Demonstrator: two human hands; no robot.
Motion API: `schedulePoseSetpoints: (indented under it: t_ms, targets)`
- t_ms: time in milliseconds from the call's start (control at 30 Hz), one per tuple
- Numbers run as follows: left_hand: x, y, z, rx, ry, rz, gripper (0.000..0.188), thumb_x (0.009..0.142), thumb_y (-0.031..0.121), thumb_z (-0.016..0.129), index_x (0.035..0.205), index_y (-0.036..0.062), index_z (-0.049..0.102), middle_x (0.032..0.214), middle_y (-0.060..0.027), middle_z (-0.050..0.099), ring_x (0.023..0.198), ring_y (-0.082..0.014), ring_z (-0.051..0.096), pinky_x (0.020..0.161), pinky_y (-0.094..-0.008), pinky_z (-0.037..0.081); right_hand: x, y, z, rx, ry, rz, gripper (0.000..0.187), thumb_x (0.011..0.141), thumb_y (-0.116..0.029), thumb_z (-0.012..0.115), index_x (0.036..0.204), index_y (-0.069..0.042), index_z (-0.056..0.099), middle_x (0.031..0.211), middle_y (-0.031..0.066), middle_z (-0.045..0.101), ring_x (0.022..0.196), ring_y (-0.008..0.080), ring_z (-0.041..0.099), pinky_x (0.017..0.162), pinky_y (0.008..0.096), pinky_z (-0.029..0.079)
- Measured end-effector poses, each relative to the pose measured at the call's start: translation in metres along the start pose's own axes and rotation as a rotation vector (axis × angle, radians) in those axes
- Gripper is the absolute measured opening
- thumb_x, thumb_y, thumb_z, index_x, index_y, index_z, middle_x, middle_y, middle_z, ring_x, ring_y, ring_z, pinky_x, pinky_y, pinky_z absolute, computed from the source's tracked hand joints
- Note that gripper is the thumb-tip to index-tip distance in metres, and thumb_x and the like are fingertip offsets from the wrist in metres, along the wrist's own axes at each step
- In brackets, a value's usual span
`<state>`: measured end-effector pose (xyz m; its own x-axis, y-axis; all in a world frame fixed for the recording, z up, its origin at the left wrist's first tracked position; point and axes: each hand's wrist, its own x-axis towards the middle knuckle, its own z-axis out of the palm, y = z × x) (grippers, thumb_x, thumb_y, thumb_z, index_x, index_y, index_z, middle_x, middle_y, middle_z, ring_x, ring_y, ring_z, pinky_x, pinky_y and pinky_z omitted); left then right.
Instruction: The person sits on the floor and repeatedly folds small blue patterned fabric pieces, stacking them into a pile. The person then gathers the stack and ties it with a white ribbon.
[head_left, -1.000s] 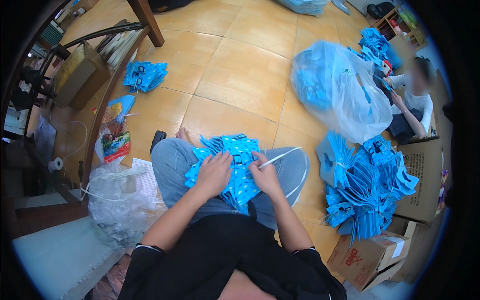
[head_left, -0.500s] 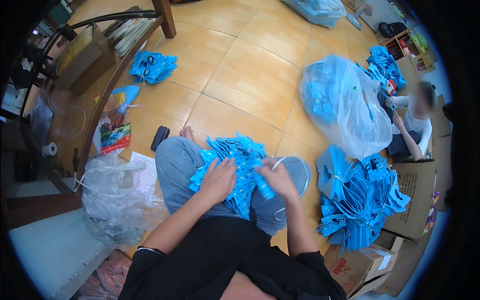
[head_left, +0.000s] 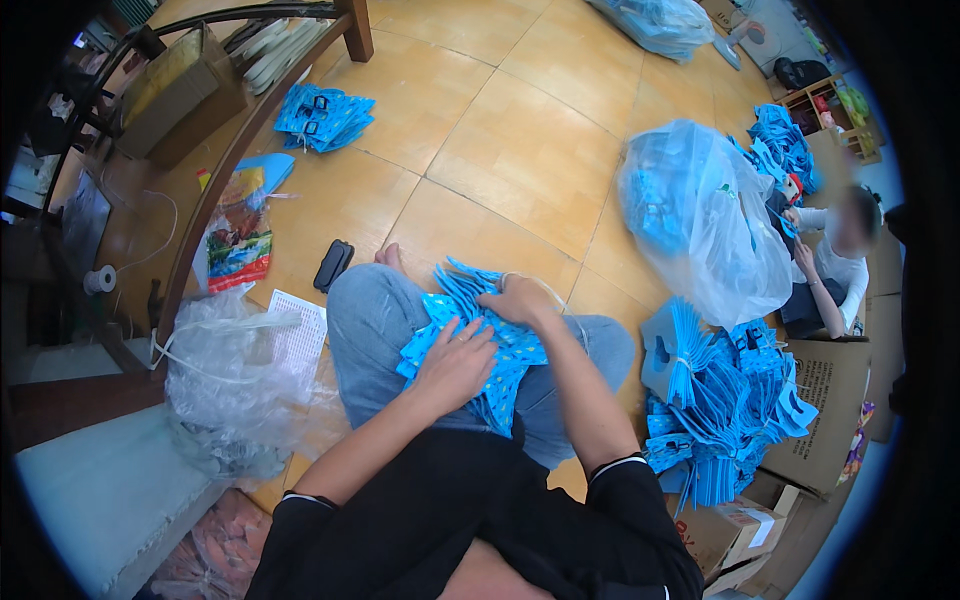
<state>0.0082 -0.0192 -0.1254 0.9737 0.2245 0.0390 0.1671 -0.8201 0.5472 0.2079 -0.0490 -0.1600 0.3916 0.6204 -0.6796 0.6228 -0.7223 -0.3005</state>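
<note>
Across my lap lies a fanned stack of blue patterned sheets (head_left: 500,375) with small light spots. My left hand (head_left: 455,368) rests flat on top of it, fingers stretched and apart. At the stack's far edge my right hand (head_left: 518,300) is closed, its fingertips curled over the blue sheets. A thin white cord (head_left: 545,287) arcs behind the right hand; whether the fingers also grip it is hidden. My jeans-covered legs (head_left: 375,325) lie folded beneath the stack.
At right are a heap of blue bundles (head_left: 725,410), a clear bag of blue pieces (head_left: 690,220), cartons (head_left: 825,400) and a seated person (head_left: 840,260). At left are another blue bundle (head_left: 322,118), a black case (head_left: 333,265), a printed sheet (head_left: 298,335) and crumpled plastic (head_left: 225,370).
My right hand has moved left and away from me, from above my right thigh to the stack's far edge. The blurred blue piece beneath it no longer hangs there. The view has shifted slightly.
</note>
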Motion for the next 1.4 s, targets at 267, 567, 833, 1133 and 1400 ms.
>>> schedulePoseSetpoints:
  t_ms: [267, 567, 833, 1133, 1400]
  targets:
    - [-0.084, 0.023, -0.031, -0.655, 0.036, -0.506, 0.025, 0.090, 0.023, 0.064, 0.097, -0.0010, 0.068, 0.097, -0.0145, 0.067, 0.088, -0.0227, 0.067, 0.077, -0.0345, 0.052, -0.011, 0.014, 0.012, 0.048, 0.005, -0.059, 0.081, 0.081, -0.057, 0.061, 0.129, 0.007, 0.049, 0.122, 0.0307, 0.058, 0.113, 0.0419, 0.058, 0.096, 0.0447, 0.047]
    - [-0.087, 0.014, 0.023, -1.341, -0.160, -0.793, 0.052, 0.097, 0.034, 0.057, 0.135, 0.0003, 0.045, 0.132, -0.0165, 0.052, 0.114, -0.0213, 0.057, 0.087, -0.0358, 0.053, -0.023, 0.016, 0.012, 0.354, -0.051, -0.183, 0.096, 0.076, -0.062, 0.065, 0.135, 0.009, 0.041, 0.125, 0.0325, 0.056, 0.117, 0.0396, 0.057, 0.098, 0.0406, 0.046]
    - [-0.071, 0.021, 0.031, -1.282, -0.204, -0.817, 0.055, 0.096, 0.039, 0.056, 0.136, 0.0018, 0.045, 0.132, -0.0158, 0.052, 0.113, -0.0232, 0.056, 0.085, -0.0365, 0.053, -0.017, 0.008, 0.028, 0.276, -0.053, -0.097, 0.114, 0.067, -0.062, 0.071, 0.144, 0.011, 0.027, 0.134, 0.0304, 0.051, 0.123, 0.0378, 0.053, 0.102, 0.0383, 0.043]
    - [-0.060, 0.023, 0.031, -1.358, -0.020, -0.806, 0.047, 0.097, 0.027, 0.058, 0.135, 0.0032, 0.043, 0.122, -0.0082, 0.057, 0.110, -0.0195, 0.055, 0.096, -0.0346, 0.044, -0.051, 0.036, -0.001, 0.798, -0.349, -0.513, 0.077, 0.078, -0.014, 0.069, 0.143, 0.001, 0.031, 0.128, 0.0125, 0.055, 0.114, 0.0196, 0.052, 0.101, 0.0325, 0.042]
    - [-0.057, 0.024, 0.041, -1.544, -0.031, -0.830, 0.058, 0.100, 0.031, 0.053, 0.146, 0.0087, 0.026, 0.142, -0.0104, 0.041, 0.124, -0.0193, 0.048, 0.104, -0.0404, 0.040, -0.072, 0.022, 0.010, 0.598, -0.251, -0.504, 0.101, 0.079, -0.028, 0.077, 0.150, 0.005, 0.013, 0.146, 0.0210, 0.037, 0.134, 0.0238, 0.037, 0.112, 0.0348, 0.028]
